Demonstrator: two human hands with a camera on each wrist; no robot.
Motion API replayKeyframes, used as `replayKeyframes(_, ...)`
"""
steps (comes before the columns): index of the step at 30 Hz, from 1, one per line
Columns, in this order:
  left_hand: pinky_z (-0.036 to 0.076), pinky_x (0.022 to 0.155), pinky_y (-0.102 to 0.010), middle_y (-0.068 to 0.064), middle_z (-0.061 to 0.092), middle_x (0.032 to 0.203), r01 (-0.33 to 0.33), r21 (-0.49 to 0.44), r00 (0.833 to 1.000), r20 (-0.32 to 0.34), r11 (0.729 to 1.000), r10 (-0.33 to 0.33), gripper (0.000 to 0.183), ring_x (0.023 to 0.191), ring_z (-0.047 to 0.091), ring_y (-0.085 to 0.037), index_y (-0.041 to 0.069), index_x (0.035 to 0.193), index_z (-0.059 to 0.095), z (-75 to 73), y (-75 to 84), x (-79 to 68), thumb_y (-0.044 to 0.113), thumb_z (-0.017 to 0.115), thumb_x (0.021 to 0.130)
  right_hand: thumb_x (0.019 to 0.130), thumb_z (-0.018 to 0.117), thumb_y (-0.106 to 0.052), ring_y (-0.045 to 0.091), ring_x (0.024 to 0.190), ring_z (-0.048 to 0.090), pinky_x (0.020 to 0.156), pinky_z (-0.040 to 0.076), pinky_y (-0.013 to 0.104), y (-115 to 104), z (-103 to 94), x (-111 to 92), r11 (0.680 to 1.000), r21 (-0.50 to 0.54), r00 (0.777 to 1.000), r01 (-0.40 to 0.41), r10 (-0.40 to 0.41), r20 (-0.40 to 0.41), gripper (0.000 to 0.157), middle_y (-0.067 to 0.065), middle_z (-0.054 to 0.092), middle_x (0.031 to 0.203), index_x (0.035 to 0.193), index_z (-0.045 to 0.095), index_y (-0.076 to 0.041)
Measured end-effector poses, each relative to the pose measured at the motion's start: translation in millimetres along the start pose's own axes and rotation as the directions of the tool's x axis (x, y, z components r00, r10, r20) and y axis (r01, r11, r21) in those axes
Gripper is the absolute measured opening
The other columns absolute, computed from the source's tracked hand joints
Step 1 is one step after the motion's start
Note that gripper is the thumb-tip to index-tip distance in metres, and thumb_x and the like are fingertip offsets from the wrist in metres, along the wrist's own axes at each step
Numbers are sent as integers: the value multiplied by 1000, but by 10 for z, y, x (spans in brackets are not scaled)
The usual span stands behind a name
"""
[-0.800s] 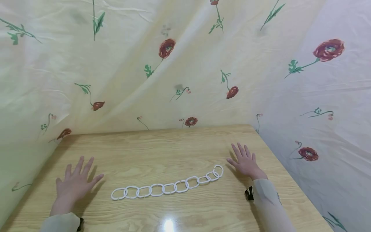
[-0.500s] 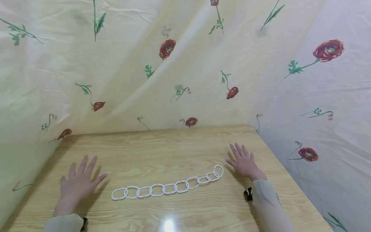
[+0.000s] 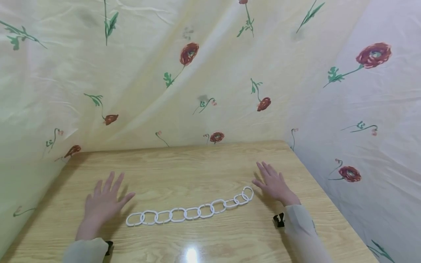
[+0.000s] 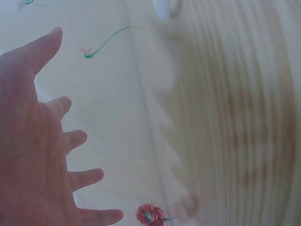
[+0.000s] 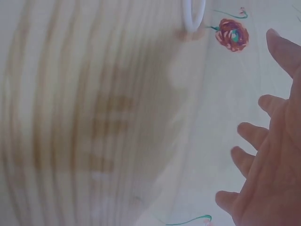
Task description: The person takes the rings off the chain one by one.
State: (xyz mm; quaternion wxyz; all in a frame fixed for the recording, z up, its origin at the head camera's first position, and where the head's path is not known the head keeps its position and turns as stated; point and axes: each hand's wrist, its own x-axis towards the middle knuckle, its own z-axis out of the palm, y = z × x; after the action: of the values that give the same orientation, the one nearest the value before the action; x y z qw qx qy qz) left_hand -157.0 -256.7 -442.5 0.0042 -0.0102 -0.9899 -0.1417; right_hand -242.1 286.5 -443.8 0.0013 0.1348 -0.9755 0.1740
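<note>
Hovering over the left side of the tabletop [image 3: 184,168]: left hand [image 3: 103,206], fingers splayed, gripping nothing. White chain [image 3: 185,214] lies across tabletop's middle, right end farther back. Over tabletop's right side: right hand [image 3: 274,186], fingers extended, likewise holding nothing.

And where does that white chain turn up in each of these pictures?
Head: the whole white chain lies across the table, in the lower half.
Left wrist: only a small white bit of it, at the top edge, just right of centre.
Right wrist: only a looped end, at the top edge, right of centre.
Shared landmark: the flowered cloth beyond the table.
</note>
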Motion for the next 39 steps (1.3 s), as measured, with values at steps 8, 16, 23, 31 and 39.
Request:
replayKeyframes(8,25,94,-84,-22,5,162,-26,-8,1000,-7,1000,26,85,136,16,-62,22,157,0,27,116,67,66,37,95,96,56,-40,50,132,39,106,31,70,-101,17,-8,998,40,998,57,-56,-10,67,28,40,147,148,35,-3)
replayKeyframes(16,30,95,-80,-22,9,161,-43,-48,999,-17,998,42,83,135,20,-61,16,157,5,24,213,73,62,39,97,91,66,-29,35,103,63,89,53,53,-146,123,54,996,92,999,14,-17,39,52,21,64,117,131,55,1)
replayKeyframes(23,33,100,-74,-19,12,162,-76,-116,997,-33,990,73,80,138,24,-55,12,156,9,62,411,158,58,40,98,88,69,-21,21,85,65,76,56,42,-146,120,62,993,114,996,-41,32,80,35,8,70,94,115,63,1)
replayKeyframes(31,38,100,-71,-11,12,163,-75,-169,997,-13,983,74,78,140,27,-49,16,157,10,164,616,237,55,43,98,87,69,-18,19,78,61,69,53,38,-125,123,57,994,89,991,-63,51,123,22,7,67,87,100,66,-1)
replayKeyframes(39,36,103,-70,-7,11,164,-63,-186,998,-4,981,64,76,143,26,-46,20,157,11,159,662,279,53,46,98,87,68,-15,20,74,60,66,52,38,-147,140,168,998,65,988,-3,-7,157,18,9,66,83,95,63,0)
